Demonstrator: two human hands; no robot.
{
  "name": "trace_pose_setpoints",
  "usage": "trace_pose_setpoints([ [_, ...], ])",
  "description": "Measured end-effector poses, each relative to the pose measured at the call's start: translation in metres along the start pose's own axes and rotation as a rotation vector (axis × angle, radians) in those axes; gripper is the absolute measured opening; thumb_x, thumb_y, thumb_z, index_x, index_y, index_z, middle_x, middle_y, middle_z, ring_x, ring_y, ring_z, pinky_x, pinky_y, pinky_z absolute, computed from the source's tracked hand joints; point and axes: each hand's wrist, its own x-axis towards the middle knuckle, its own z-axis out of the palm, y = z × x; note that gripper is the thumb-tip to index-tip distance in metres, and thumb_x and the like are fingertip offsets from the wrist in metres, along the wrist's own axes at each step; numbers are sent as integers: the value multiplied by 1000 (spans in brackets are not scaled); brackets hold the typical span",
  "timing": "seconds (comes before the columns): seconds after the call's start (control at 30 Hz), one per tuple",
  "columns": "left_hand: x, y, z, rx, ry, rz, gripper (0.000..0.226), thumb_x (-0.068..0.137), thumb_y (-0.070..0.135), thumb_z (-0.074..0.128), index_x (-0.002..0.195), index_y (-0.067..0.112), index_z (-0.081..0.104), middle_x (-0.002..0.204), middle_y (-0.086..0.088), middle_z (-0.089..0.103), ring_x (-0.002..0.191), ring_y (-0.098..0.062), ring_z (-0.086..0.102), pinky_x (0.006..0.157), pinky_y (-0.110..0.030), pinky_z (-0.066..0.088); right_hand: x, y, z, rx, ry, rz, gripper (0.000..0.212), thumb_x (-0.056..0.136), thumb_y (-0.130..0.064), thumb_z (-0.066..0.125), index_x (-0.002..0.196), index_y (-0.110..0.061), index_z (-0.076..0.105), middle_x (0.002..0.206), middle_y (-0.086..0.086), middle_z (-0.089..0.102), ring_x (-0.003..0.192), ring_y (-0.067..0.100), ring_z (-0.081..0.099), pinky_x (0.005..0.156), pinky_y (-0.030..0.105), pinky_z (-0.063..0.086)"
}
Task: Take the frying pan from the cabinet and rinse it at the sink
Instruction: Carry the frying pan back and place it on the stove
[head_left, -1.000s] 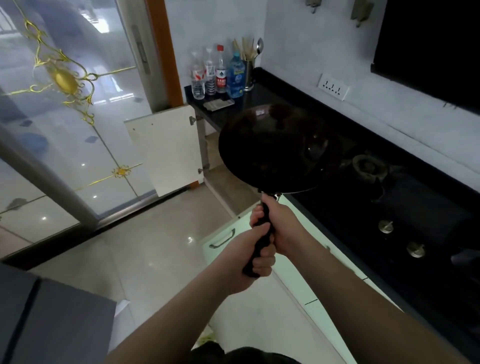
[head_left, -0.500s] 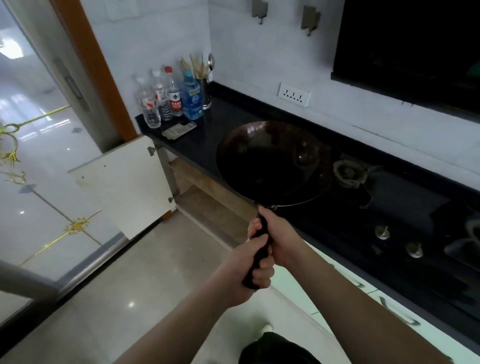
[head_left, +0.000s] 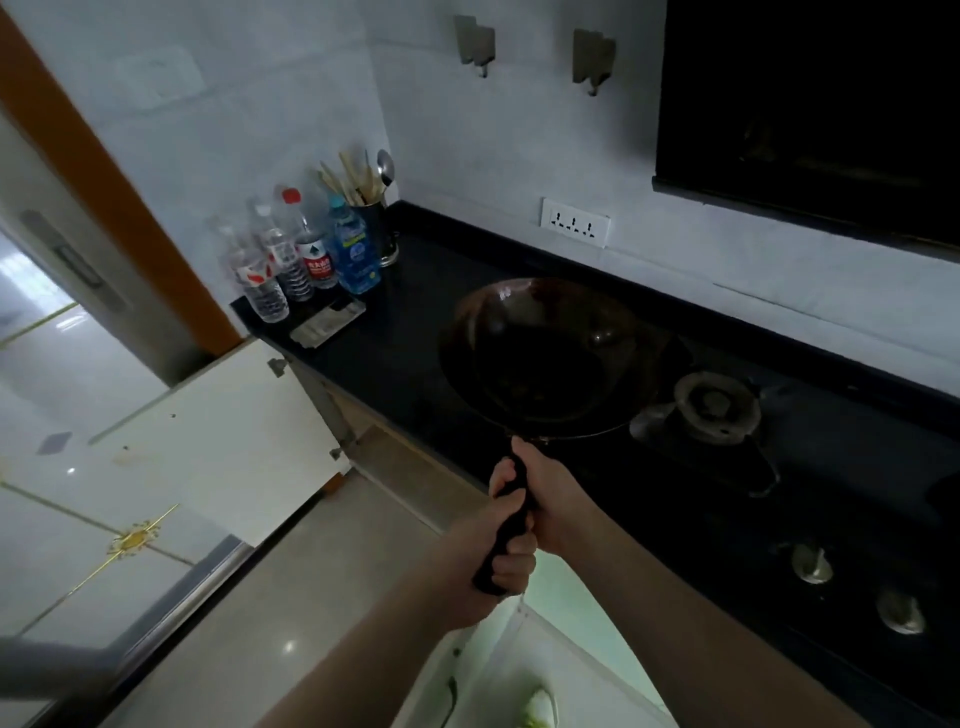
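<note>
The frying pan (head_left: 550, 353) is a dark, deep round pan with a black handle, held level over the black countertop (head_left: 395, 353), just left of the gas burner. Both hands grip the handle: my right hand (head_left: 558, 499) is wrapped around it closer to the pan, my left hand (head_left: 493, 551) holds the handle's end. The cabinet (head_left: 400, 467) under the counter stands open, its white door (head_left: 228, 431) swung out to the left. No sink is in view.
Several plastic bottles (head_left: 301, 254) and a utensil holder (head_left: 376, 228) stand at the counter's far left corner, a folded cloth (head_left: 327, 325) before them. A gas burner (head_left: 714, 408) and stove knobs (head_left: 813, 564) lie to the right. A dark range hood (head_left: 810, 114) hangs above. Pale green drawer fronts (head_left: 566, 649) are below.
The view has turned right and up, away from the glass door. The pan, still held by both hands, has risen over the countertop beside the burner.
</note>
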Motion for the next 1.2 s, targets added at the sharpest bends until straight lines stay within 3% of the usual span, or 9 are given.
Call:
trace_pose_setpoints([
  [0.07, 16, 10, 1, -3, 9, -5, 32, 99, 37, 47, 78, 13, 48, 56, 3, 34, 35, -4, 28, 32, -14, 23, 12, -14, 0, 31, 11, 2, 43, 101, -38, 42, 66, -13, 40, 60, -1, 41, 42, 9, 48, 35, 17, 35],
  [0.2, 41, 26, -1, -33, 1, -18, 30, 96, 34, 50, 77, 12, 50, 55, 2, 35, 34, -4, 29, 30, -14, 23, 38, -33, -3, 76, 44, -11, 40, 99, -36, 47, 67, -13, 42, 57, -2, 44, 45, 9, 48, 55, 18, 33],
  [0.3, 56, 36, -5, -45, 2, -26, 28, 93, 34, 52, 77, 11, 51, 53, 2, 36, 33, -4, 30, 30, -14, 23, 51, -43, -4, 66, 40, -20, 42, 100, -36, 46, 65, -13, 41, 56, -1, 43, 44, 9, 48, 47, 18, 40],
  [0.43, 76, 46, -11, -80, -3, -32, 28, 92, 34, 54, 76, 11, 52, 53, 3, 36, 32, -3, 30, 31, -14, 20, 69, -53, -4, 32, 57, -44, 43, 100, -38, 43, 65, -13, 43, 53, -2, 45, 44, 9, 50, 57, 20, 35],
  [0.57, 88, 54, -20, -139, -24, -45, 28, 91, 33, 54, 75, 9, 53, 51, 3, 36, 31, -3, 30, 30, -13, 20, 82, -58, -2, 58, 95, -26, 41, 100, -37, 45, 66, -12, 44, 57, -2, 46, 45, 9, 50, 47, 18, 39],
  [0.7, 98, 59, -24, -118, -14, -51, 29, 91, 33, 55, 74, 9, 55, 52, 2, 37, 32, -3, 30, 31, -13, 20, 95, -61, -4, 57, 102, -34, 40, 98, -39, 47, 68, -12, 45, 56, -2, 48, 45, 9, 50, 57, 21, 31],
  [1.2, 115, 65, -32, -97, -15, -93, 28, 93, 32, 54, 76, 10, 52, 52, 2, 39, 33, -3, 32, 29, -14, 23, 106, -66, -7, 125, 139, -41, 39, 99, -36, 48, 69, -12, 45, 56, 0, 46, 53, 11, 44, 60, 22, 40],
])
